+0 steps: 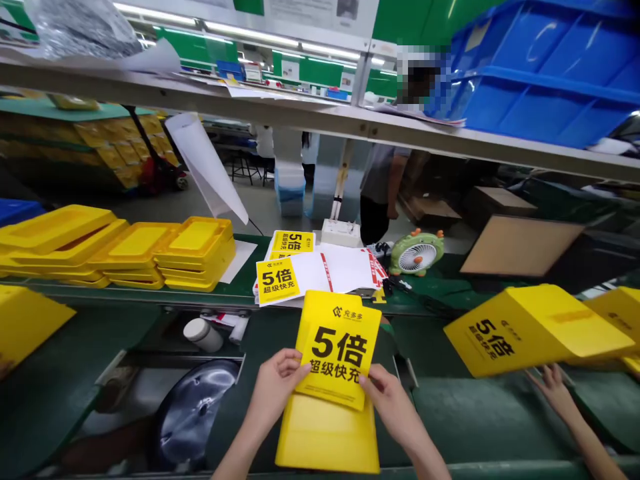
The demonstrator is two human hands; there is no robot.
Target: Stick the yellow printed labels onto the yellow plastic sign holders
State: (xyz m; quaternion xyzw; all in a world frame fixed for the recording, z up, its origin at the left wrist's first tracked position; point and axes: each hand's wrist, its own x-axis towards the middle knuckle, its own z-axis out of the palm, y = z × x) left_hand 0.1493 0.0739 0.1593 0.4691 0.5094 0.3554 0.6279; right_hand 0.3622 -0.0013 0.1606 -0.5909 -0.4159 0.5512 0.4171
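Both of my hands hold a yellow printed card (336, 357) with black characters, tilted a little over a plain yellow flat box (327, 437) that lies on the green belt (450, 417). My left hand (274, 387) pinches the card's lower left edge. My right hand (391, 400) pinches its lower right corner. Behind, a stack of white and yellow printed sheets (315, 270) rests on the green bench.
Yellow trays (195, 250) are stacked at the left. Another person's hand (553, 387) reaches under a yellow box (535, 330) at the right. A small green fan (417, 253), a white bottle (203, 333) and a blue crate (545, 67) on the shelf are nearby.
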